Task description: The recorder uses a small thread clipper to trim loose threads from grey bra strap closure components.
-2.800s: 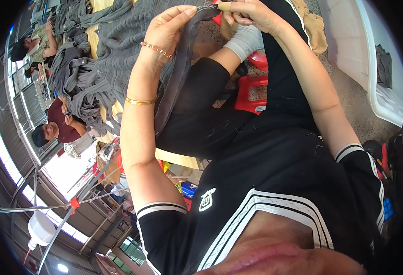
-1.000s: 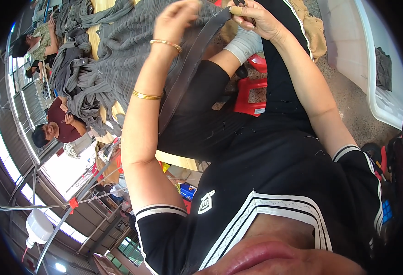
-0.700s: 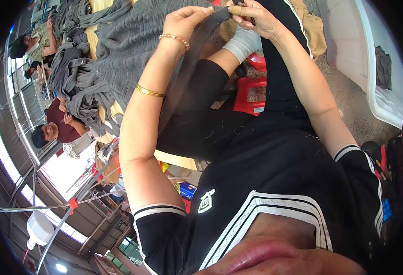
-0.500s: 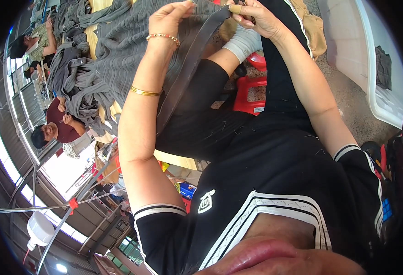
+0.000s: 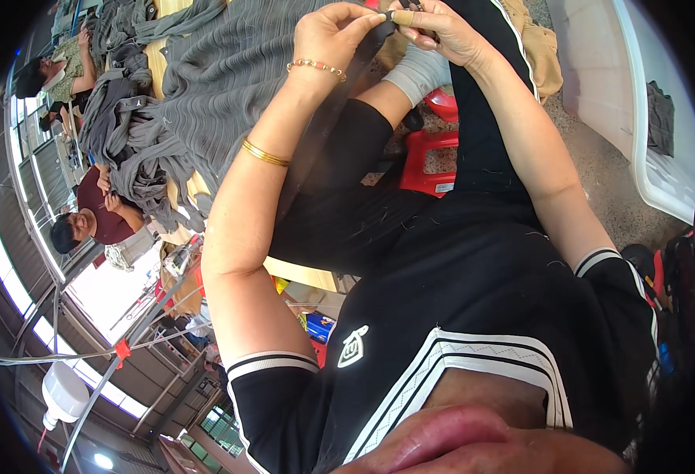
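A grey striped garment (image 5: 221, 87) lies over the table at the upper left and hangs toward my lap, its dark band (image 5: 316, 146) blurred beside my left forearm. At the band's upper end, my left hand (image 5: 333, 39) pinches the edge between thumb and fingertips. Right against it, my right hand (image 5: 440, 33) is closed on the same edge, with tan tape around one digit. A small dark object (image 5: 412, 5) shows among the right fingers, too little of it visible to name. The fingertips of both hands nearly touch.
More grey garments (image 5: 118, 118) are heaped along the wooden table (image 5: 158, 67). A red stool (image 5: 426, 162) stands beyond my knees. To the right is a white plastic bin (image 5: 640, 150) with a dark cloth (image 5: 660, 118) inside. Two people (image 5: 110, 209) (image 5: 67, 71) sit across at the left.
My left hand has moved right along the garment's edge to meet my right hand. The band has swung and blurred. My right hand stays nearly in place.
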Tool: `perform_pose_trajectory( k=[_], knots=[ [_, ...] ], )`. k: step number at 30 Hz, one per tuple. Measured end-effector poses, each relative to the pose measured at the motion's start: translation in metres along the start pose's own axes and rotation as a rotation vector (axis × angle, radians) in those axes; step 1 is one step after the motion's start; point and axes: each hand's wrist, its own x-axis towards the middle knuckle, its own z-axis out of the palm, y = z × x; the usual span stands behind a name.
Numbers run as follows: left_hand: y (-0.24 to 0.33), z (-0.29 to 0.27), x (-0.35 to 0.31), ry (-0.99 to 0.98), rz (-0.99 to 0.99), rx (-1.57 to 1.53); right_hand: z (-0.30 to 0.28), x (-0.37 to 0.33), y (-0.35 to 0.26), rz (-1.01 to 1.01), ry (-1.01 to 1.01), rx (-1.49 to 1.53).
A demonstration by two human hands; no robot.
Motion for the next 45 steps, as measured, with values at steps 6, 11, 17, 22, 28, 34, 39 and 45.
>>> perform_pose_trajectory(
  k=[6,11,17,22,28,34,39,45],
  knots=[
    [-0.011,-0.011,0.010,0.098,-0.020,-0.169,-0.005,0.000,0.001,-0.002,-0.035,0.005],
    [-0.019,-0.027,0.013,0.167,-0.040,-0.158,0.001,-0.001,-0.004,-0.006,0.001,0.028],
    [-0.001,-0.006,0.001,-0.009,0.056,0.016,-0.008,0.001,0.005,0.004,0.004,0.030],
    [0.010,-0.004,-0.005,-0.096,-0.030,0.127,-0.002,0.000,0.001,-0.012,-0.011,0.006],
    [0.028,0.003,-0.013,0.019,0.044,0.398,-0.003,-0.001,0.002,-0.001,0.002,0.018],
    [0.023,0.006,-0.014,0.055,0.379,0.696,-0.002,-0.001,0.002,0.008,-0.008,0.040],
    [0.026,0.012,-0.012,0.052,0.434,0.819,-0.014,0.006,0.013,-0.004,-0.014,0.032],
    [0.010,-0.008,-0.003,0.172,0.405,0.667,-0.004,0.003,0.006,0.004,-0.013,0.061]
  ],
)
